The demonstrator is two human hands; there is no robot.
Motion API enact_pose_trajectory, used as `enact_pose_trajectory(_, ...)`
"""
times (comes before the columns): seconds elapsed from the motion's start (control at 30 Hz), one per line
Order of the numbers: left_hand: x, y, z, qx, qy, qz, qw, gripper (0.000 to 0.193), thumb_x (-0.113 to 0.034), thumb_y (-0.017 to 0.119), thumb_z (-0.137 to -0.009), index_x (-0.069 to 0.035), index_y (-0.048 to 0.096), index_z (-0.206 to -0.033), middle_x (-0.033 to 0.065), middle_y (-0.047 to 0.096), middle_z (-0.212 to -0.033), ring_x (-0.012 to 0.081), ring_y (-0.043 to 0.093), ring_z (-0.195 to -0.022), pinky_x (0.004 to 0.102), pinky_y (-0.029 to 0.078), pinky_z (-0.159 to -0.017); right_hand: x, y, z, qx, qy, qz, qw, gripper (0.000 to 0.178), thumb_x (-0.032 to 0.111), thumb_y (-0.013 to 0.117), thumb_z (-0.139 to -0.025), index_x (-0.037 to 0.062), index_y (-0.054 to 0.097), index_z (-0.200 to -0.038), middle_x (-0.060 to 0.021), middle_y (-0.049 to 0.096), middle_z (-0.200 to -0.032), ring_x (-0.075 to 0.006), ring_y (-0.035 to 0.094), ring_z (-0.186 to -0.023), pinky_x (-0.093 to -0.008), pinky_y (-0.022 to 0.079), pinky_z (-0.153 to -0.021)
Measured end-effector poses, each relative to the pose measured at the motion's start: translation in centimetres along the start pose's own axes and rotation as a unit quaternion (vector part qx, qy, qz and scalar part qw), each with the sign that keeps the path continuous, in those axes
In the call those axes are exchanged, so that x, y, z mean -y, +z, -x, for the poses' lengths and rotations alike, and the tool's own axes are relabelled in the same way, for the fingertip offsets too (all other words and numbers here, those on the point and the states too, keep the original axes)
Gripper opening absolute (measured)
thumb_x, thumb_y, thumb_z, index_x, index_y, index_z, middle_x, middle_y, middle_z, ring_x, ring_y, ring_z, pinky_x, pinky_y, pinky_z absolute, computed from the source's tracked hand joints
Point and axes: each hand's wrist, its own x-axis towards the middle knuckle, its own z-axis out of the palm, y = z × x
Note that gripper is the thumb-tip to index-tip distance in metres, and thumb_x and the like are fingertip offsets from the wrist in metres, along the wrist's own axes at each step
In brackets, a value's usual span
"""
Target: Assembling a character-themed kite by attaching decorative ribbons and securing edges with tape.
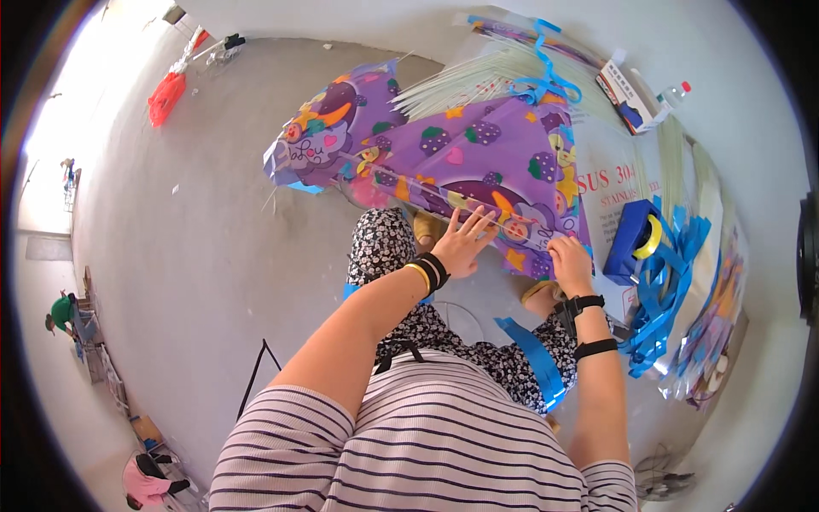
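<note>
A purple cartoon-printed kite sail (490, 149) of thin sheet spreads in front of my knees, its narrower part reaching far left. My left hand (461, 245) lies on its near edge with fingers stretched out and apart. At the sail's near right corner, my right hand (570, 260) has its fingers pinched on the edge. Whether anything small is also between those fingers is hidden. Blue tape strips (533, 352) hang across my right thigh. A blue tape dispenser (629, 243) with a yellow roll stands right of my right hand.
Behind the sail lies a bundle of thin pale rods (482, 75) with a curled blue ribbon (546, 81). A printed carton (610, 158), a small box (631, 98) and a bottle (676, 94) are at right. Many blue strips (670, 286) hang beyond the dispenser. Other people work far left.
</note>
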Motion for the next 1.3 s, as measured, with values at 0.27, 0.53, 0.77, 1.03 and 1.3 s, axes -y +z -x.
enact_pose_trajectory(0.27, 2.5, 0.8, 0.7, -0.141, 0.038, 0.074, 0.987, 0.078, -0.019, 0.071, -0.076, -0.005, 0.043, -0.148, 0.0147, 0.047, -0.132, 0.0338, 0.042, -0.133, 0.0583, 0.026, -0.121, -2.0, 0.9, -0.9, 0.073, -0.013, 0.063, 0.995, 0.005, 0.009, 0.061, -0.088, 0.0117, 0.065, -0.088, -0.0046, 0.064, -0.087, -0.0275, 0.062, -0.09, -0.042, 0.048, -0.078)
enact_pose_trajectory(0.53, 3.2, 0.1, 2.5, -0.114, 0.026, 0.012, 0.993, 0.066, -0.023, 0.072, -0.078, -0.007, 0.053, -0.139, 0.0137, 0.048, -0.137, 0.032, 0.04, -0.137, 0.0532, 0.025, -0.122, -2.2, 1.6, -1.0, 0.076, -0.034, 0.099, 0.992, 0.008, 0.008, 0.058, -0.089, 0.0123, 0.064, -0.086, -0.0047, 0.062, -0.083, -0.0267, 0.062, -0.088, -0.0402, 0.044, -0.078)
enact_pose_trajectory(0.77, 3.2, 0.4, 3.4, -0.065, -0.015, 0.003, 0.998, 0.076, -0.023, 0.071, -0.08, -0.014, 0.045, -0.151, 0.023, 0.024, -0.163, 0.0476, 0.014, -0.154, 0.0648, 0.016, -0.123, -2.4, 1.7, -1.0, 0.092, -0.042, 0.12, 0.988, 0.008, 0.009, 0.058, -0.09, 0.0121, 0.063, -0.085, -0.0045, 0.062, -0.083, -0.0268, 0.062, -0.087, -0.041, 0.043, -0.078)
enact_pose_trajectory(1.03, 2.2, -0.2, 2.1, -0.004, -0.015, 0.002, 1.0, 0.082, -0.025, 0.074, -0.078, -0.011, 0.043, -0.153, 0.0261, 0.013, -0.167, 0.0474, 0.008, -0.155, 0.0637, 0.009, -0.124, -4.7, 2.9, 0.8, 0.047, 0.005, 0.179, 0.983, 0.003, 0.018, 0.06, -0.089, 0.0155, 0.062, -0.089, -0.0036, 0.065, -0.088, -0.0256, 0.065, -0.093, -0.0426, 0.045, -0.082)
enact_pose_trajectory(1.3, 2.8, 0.7, 2.3, -0.01, 0.007, -0.021, 1.0, 0.082, -0.021, 0.069, -0.08, -0.008, 0.039, -0.155, 0.0267, 0.02, -0.163, 0.0504, 0.011, -0.153, 0.0656, 0.012, -0.123, 1.8, 1.7, 5.2, -0.05, 0.102, 0.011, 0.993, 0.016, 0.007, 0.069, -0.086, 0.0089, 0.064, -0.101, -0.0077, 0.062, -0.101, -0.0326, 0.063, -0.097, -0.0448, 0.052, -0.082)
